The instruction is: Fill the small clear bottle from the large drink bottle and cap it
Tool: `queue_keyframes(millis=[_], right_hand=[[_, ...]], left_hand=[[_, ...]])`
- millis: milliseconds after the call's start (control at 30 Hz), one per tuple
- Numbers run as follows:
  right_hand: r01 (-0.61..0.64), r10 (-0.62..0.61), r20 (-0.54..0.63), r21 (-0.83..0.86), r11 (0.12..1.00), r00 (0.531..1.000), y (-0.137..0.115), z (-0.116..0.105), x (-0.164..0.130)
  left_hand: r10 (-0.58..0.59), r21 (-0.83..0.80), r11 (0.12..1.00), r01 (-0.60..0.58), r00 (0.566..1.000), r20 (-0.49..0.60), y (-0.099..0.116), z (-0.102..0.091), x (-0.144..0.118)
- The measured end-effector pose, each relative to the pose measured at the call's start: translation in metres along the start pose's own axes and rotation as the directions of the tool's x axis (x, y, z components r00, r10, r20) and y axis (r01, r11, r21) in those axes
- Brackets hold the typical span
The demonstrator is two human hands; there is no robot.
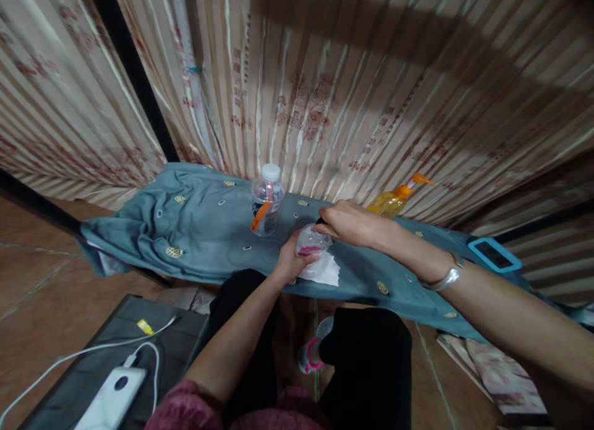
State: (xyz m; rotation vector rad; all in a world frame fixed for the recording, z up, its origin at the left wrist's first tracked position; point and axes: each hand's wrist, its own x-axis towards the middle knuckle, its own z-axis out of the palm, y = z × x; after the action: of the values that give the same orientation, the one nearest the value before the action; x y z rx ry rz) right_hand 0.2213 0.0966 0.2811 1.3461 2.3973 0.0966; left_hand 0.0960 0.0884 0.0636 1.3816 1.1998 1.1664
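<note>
Both forearms reach from the lap: left hand (290, 261) wraps one clear cup (312, 241) over one white tissue (326, 271), right hand (349, 223) fingers pinched at its rim, beside one water bottle (266, 200), one orange bottle (394, 200).

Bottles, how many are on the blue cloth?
2. A clear water bottle with a white cap stands left of the hands; an orange pump bottle lies behind the right hand, near the curtain. Others may be hidden.

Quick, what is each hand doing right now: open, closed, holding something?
Left hand: closed around a small clear plastic cup with pink contents.
Right hand: curled over the cup's top, touching it; what its fingers grip cannot be told.
</note>
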Motion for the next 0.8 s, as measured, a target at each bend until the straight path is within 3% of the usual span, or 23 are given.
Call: queue_keyframes(millis=[233, 400, 567, 700, 800], right_hand=[[0.082, -0.082, -0.017, 0.025, 0.996, 0.997, 0.004, -0.0008, -0.0046], [-0.006, 0.006, -0.017, -0.001, 1.0, 1.0, 0.0008, 0.0005, -0.0052], [0.052, -0.051, -0.029, 0.04, 0.998, 0.998, -0.0004, -0.0034, -0.0084], [-0.029, 0.029, -0.025, 0.013, 1.0, 0.999, 0.0003, -0.0018, -0.0078], [0.015, -0.013, -0.04, 0.044, 0.999, 0.999, 0.0006, 0.0003, -0.0079]], left_hand=[[0.013, -0.018, 1.0, -0.013, 1.0, 0.01, 0.0004, -0.0007, -0.0006], [0.018, -0.013, 1.0, -0.018, 1.0, 0.001, 0.001, -0.0009, -0.0016], [0.03, -0.011, 0.999, -0.03, 1.0, -0.001, -0.0014, -0.0011, -0.002], [0.029, -0.019, 0.999, -0.029, 1.0, -0.002, -0.002, -0.0011, -0.0015], [0.037, -0.04, 0.999, -0.037, 0.999, 0.004, -0.0012, -0.0016, -0.0013]])
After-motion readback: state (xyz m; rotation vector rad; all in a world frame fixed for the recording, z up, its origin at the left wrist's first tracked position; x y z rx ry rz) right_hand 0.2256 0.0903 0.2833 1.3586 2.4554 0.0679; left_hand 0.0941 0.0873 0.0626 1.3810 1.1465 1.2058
